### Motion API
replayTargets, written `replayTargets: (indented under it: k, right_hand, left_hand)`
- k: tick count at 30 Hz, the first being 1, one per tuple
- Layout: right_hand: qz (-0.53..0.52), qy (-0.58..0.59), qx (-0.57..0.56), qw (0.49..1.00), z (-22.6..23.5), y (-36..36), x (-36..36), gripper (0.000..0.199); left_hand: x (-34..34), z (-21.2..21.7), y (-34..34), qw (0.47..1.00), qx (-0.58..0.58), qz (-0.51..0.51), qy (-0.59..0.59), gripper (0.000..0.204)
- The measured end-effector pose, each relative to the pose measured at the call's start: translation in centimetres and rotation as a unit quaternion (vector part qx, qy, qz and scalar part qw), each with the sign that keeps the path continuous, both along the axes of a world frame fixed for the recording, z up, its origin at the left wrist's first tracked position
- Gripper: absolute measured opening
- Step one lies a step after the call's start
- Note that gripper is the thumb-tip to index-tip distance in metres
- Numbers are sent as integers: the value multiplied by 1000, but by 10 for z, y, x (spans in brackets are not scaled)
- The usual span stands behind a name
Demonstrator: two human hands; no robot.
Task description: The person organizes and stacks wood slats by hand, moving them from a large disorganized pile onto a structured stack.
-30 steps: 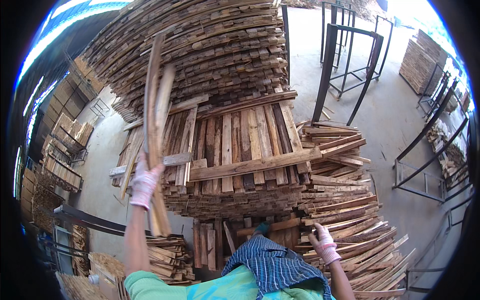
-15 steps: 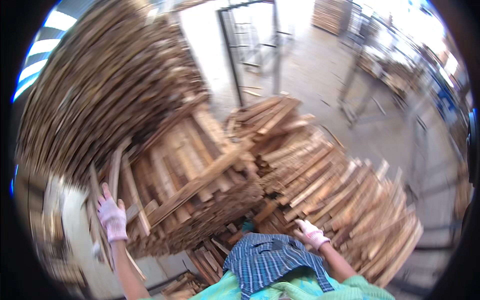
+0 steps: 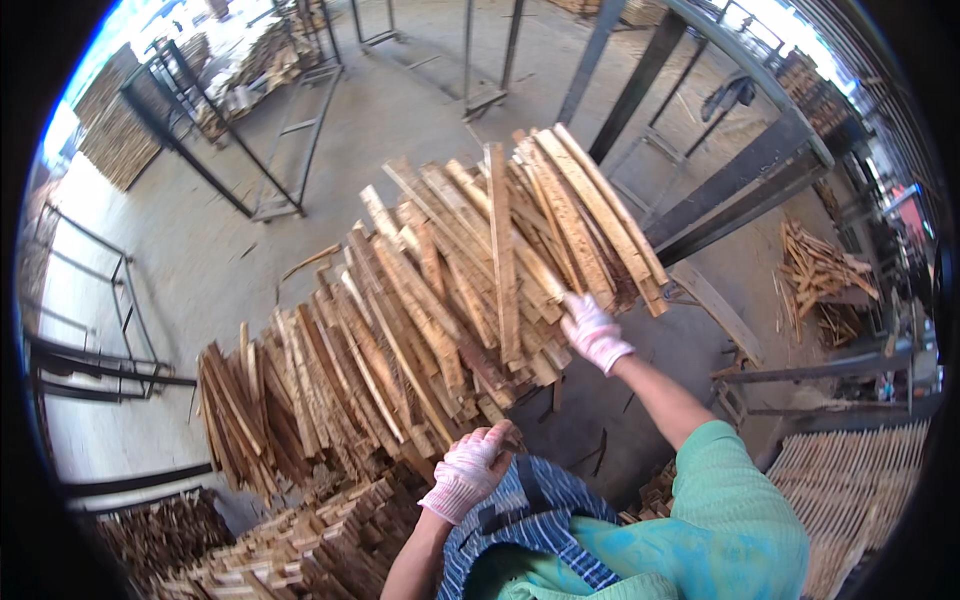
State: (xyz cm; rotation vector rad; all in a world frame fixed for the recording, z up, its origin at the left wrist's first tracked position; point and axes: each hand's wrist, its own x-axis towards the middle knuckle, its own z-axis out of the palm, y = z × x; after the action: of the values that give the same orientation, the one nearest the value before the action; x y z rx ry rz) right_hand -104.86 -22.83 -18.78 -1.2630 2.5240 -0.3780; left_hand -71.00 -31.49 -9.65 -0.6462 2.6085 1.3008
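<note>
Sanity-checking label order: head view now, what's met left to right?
Stacked boards → left hand → right hand → pale plank → jumbled wood heap. The wood-strip pile spans both hands, so it's left out.

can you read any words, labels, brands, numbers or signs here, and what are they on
None can be read.
The wooden strips, gloves and dark metal frame show no legible lettering.
The clutter at the far right is too small and blurred to tell.

Gloved right hand (image 3: 594, 332) at heaped wooden slats (image 3: 385, 330), left hand (image 3: 467, 474) close by, metal frames (image 3: 735, 178) beyond
</note>
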Motion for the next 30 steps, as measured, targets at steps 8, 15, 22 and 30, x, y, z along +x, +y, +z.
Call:
replayTargets:
  k: [8,15,22,30]
  right_hand:
    - [-242,19,67,968,31,-40,-257,92]
    - [-223,-162,99,956,2,-70,-292,121]
    - [-210,-264,-6,941,7,-55,-300,118]
    - [-216,-117,30,969,-29,-64,-219,101]
  left_hand:
    - [-215,-68,-25,921,389,21,21,60]
    - [-368,-135,-23,912,352,204,-47,91]
    - [-399,-162,-29,832,503,227,-68,125]
    - [-401,-173,-37,692,661,290,-2,118]
